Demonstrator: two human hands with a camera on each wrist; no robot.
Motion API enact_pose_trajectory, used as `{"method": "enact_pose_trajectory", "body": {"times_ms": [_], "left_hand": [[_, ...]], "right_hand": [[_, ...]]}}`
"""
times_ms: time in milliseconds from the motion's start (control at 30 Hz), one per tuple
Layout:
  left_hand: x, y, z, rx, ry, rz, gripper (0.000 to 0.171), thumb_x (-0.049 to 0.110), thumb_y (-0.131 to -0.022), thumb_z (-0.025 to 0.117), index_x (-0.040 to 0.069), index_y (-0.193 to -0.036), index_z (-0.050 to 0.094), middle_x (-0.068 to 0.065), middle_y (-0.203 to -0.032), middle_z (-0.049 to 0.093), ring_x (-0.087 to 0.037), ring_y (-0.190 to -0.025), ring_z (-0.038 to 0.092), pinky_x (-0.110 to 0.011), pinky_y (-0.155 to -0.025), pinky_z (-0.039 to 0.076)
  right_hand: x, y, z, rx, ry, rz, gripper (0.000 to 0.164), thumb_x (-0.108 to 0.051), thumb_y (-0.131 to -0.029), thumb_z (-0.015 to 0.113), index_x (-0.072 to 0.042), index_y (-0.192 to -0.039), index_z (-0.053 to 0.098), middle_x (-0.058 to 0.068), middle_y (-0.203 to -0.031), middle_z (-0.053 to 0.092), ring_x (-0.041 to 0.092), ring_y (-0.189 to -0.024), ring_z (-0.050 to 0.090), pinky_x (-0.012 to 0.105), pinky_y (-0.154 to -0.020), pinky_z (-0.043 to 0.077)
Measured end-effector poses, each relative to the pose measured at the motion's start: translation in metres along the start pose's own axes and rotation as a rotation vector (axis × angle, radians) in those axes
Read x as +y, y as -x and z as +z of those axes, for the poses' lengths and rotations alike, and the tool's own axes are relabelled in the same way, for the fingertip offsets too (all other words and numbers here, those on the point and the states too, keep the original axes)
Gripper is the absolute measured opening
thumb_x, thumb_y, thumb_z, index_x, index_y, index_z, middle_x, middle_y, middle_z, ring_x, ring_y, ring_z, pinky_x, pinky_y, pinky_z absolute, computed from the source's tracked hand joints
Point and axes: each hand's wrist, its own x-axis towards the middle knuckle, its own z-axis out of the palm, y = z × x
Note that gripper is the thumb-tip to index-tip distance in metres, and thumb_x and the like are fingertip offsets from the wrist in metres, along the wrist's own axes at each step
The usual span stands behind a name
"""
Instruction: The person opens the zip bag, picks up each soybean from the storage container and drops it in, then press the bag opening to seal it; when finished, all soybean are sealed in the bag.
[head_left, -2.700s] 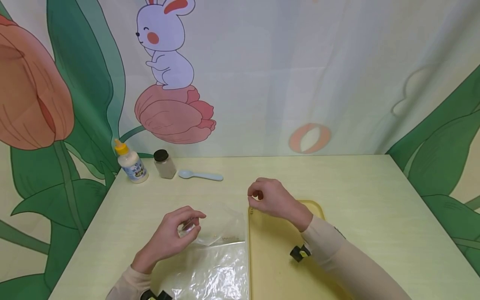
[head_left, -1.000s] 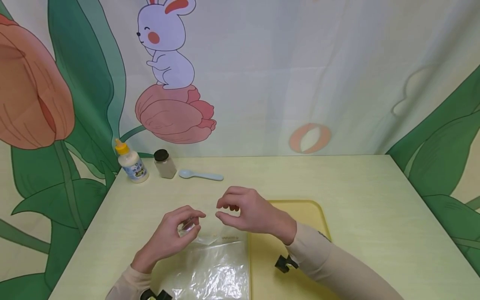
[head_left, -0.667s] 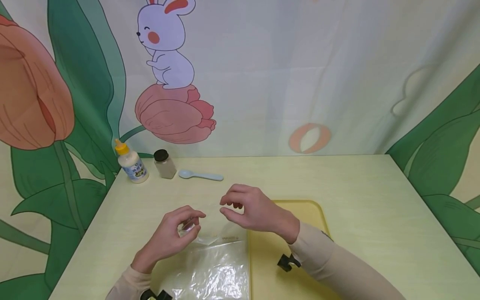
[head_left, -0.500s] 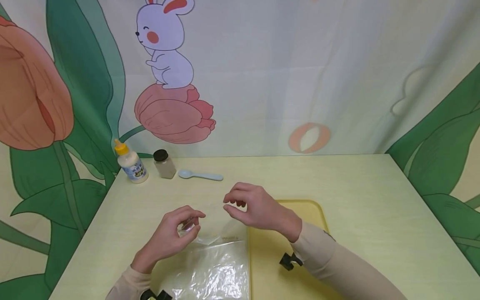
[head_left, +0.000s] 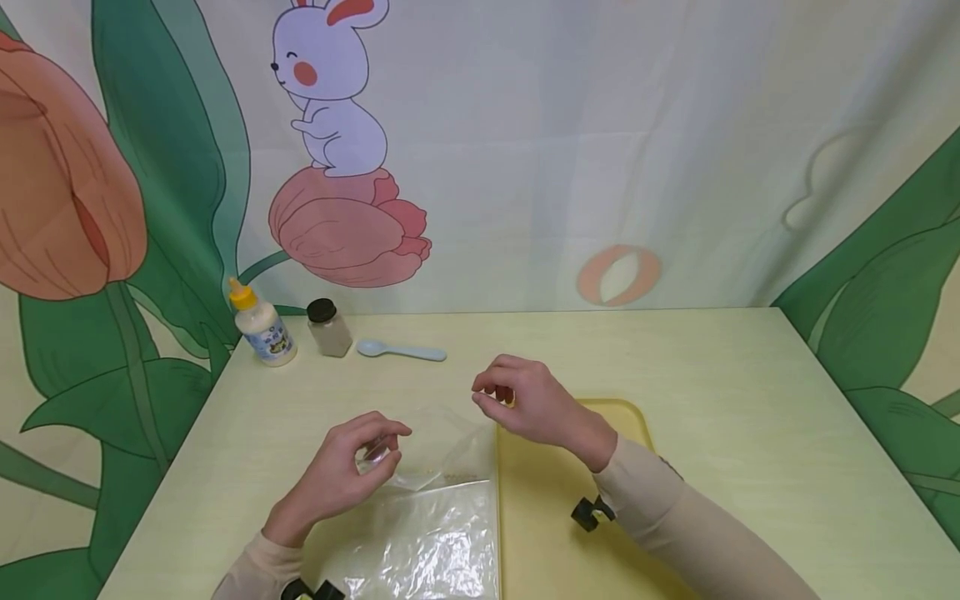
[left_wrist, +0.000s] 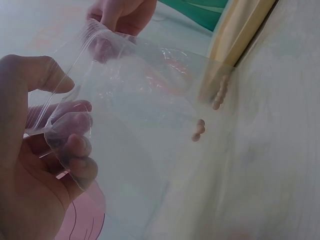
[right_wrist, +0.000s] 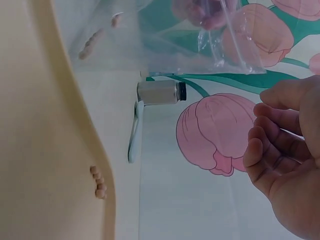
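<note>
My left hand [head_left: 341, 467] pinches the zip edge of a clear zip-lock bag [left_wrist: 135, 100], thumb on one side and fingers curled on the other. The bag hangs partly spread beside the yellow tray [head_left: 540, 508]. Short rows of small brown bead-like balls [left_wrist: 198, 130] show through or behind the film; I cannot tell whether they lie inside it. My right hand [head_left: 543, 408] hovers above the tray's far left corner, fingers loosely bent, a small gap at the fingertips and nothing seen between them. Near that corner sits another row of brown balls [right_wrist: 98, 182].
Glossy clear plastic [head_left: 435, 542] lies left of the tray, against its edge. At the back left stand a white bottle with a yellow nozzle [head_left: 268, 333] and a black-lidded jar [head_left: 330, 329]. Beside them is a pale blue spoon [head_left: 401, 350]. A printed curtain [head_left: 495, 150] hangs behind.
My right hand came left toward the bag's mouth with fingers parted, then moved back right and away, its fingertips closer together. My left hand has stayed in place on the bag.
</note>
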Motion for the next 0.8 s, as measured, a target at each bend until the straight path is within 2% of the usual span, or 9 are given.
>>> {"method": "enact_pose_trajectory", "body": {"times_ms": [367,800], "left_hand": [[0.0,0.0,-0.001,-0.001,0.003,-0.008,0.031,-0.001,-0.082,0.068,0.019,-0.106,0.069,0.012,-0.083,0.058,-0.004,-0.064,0.048,-0.022,-0.055,0.044],[-0.001,0.0,-0.001,0.003,0.0,-0.016,0.032,-0.002,-0.081,0.068,0.019,-0.106,0.069,0.012,-0.083,0.058,-0.003,-0.063,0.048,-0.021,-0.055,0.044]], "right_hand": [[0.017,0.009,0.003,-0.029,0.033,0.081,0.005,-0.011,-0.087,0.068,-0.008,-0.087,0.072,-0.002,-0.079,0.061,0.011,-0.066,0.054,0.017,-0.059,0.046],[0.041,0.018,0.011,-0.111,0.104,0.212,0.006,-0.012,-0.087,0.069,-0.008,-0.088,0.073,-0.003,-0.078,0.061,0.013,-0.069,0.058,0.019,-0.061,0.047]]}}
